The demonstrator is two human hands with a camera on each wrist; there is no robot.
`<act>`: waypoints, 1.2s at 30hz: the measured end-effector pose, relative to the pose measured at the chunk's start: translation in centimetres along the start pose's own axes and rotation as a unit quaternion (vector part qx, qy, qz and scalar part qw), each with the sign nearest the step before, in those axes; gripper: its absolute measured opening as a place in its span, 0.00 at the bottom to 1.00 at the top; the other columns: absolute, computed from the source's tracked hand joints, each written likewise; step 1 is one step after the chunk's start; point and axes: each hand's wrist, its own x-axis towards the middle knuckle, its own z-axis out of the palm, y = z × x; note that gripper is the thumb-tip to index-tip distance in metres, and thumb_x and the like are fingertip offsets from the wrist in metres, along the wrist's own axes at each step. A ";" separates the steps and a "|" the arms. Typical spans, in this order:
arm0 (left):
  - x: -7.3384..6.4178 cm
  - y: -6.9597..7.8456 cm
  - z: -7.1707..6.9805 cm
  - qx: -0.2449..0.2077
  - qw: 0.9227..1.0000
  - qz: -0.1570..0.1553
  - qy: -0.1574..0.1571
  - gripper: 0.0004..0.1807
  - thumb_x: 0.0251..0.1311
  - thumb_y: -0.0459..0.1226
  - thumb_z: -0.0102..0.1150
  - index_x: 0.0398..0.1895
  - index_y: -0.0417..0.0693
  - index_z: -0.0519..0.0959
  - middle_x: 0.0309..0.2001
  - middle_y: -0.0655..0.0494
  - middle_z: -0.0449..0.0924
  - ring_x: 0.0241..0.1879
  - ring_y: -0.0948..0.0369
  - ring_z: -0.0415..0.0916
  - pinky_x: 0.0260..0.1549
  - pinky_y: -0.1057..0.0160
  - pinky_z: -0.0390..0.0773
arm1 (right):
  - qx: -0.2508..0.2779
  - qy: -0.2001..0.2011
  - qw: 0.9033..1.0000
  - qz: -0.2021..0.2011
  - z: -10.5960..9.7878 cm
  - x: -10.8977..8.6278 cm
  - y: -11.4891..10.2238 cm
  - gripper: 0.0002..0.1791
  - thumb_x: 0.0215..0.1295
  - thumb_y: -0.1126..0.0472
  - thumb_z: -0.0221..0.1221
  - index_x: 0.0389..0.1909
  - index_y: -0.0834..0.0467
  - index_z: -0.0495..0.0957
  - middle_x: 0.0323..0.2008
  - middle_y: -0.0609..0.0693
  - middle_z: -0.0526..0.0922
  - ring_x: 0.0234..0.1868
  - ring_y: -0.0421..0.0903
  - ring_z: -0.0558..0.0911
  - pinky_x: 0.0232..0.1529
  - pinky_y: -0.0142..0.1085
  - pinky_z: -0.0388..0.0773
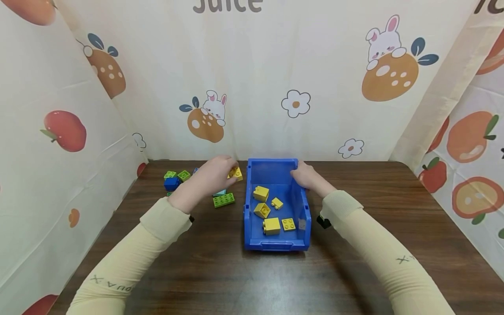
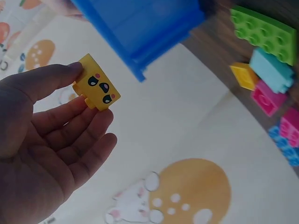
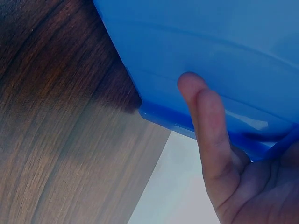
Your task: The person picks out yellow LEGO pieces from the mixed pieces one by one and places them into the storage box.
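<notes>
My left hand (image 1: 214,175) is left of the blue bin's far end, above the table. Between its thumb and fingertips it pinches a yellow toy building block (image 2: 97,85) with a printed face, clear of the bin's wall. The blue plastic bin (image 1: 268,171) stands on the table, and several yellow blocks (image 1: 271,226) lie scattered on its floor. At the bin's far right corner my right hand (image 1: 309,177) grips the side wall. In the right wrist view, fingers (image 3: 212,126) lie against the bin's outer face; the rest of that hand is partly hidden.
Left of the bin lie a green block (image 1: 223,200), a light blue block (image 2: 272,67), pink blocks (image 2: 268,99) and a dark blue block (image 1: 171,183). My left arm covers part of this group. A printed curtain (image 1: 252,57) hangs behind the table's far edge.
</notes>
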 end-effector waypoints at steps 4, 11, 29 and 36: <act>0.1 1.3 -0.3 0.003 1.000 0.026 0.008 0.17 0.57 0.41 0.64 0.48 0.42 0.79 0.40 0.51 0.80 0.39 0.58 0.75 0.41 0.62 0.80 | 0.000 -0.001 1.000 0.000 0.0 0.0 0.0 0.30 0.71 0.57 0.37 0.67 0.72 0.47 0.45 0.70 0.73 0.19 0.48 0.79 0.20 0.38 0.80; 0.3 3.4 -0.3 0.027 0.997 0.076 0.012 0.17 0.55 0.41 0.66 0.46 0.43 0.80 0.39 0.52 0.80 0.39 0.59 0.75 0.40 0.64 0.80 | 0.003 -0.002 1.000 0.001 0.0 -0.1 0.0 0.30 0.71 0.57 0.37 0.68 0.71 0.47 0.49 0.70 0.72 0.19 0.48 0.80 0.29 0.47 0.82; 2.9 7.0 0.7 0.044 0.989 0.134 -0.039 0.17 0.57 0.42 0.64 0.49 0.46 0.79 0.42 0.54 0.80 0.41 0.61 0.75 0.42 0.67 0.79 | 0.013 -0.004 1.000 0.012 -0.1 0.0 0.1 0.30 0.72 0.57 0.38 0.67 0.71 0.47 0.43 0.68 0.73 0.20 0.48 0.79 0.29 0.47 0.82; 5.4 7.4 1.6 0.058 0.982 0.168 -0.062 0.16 0.58 0.41 0.63 0.48 0.45 0.79 0.42 0.53 0.81 0.39 0.62 0.76 0.42 0.67 0.79 | 0.016 -0.005 1.000 0.003 -0.1 0.2 0.3 0.27 0.71 0.57 0.38 0.64 0.70 0.52 0.42 0.67 0.75 0.20 0.49 0.80 0.24 0.42 0.81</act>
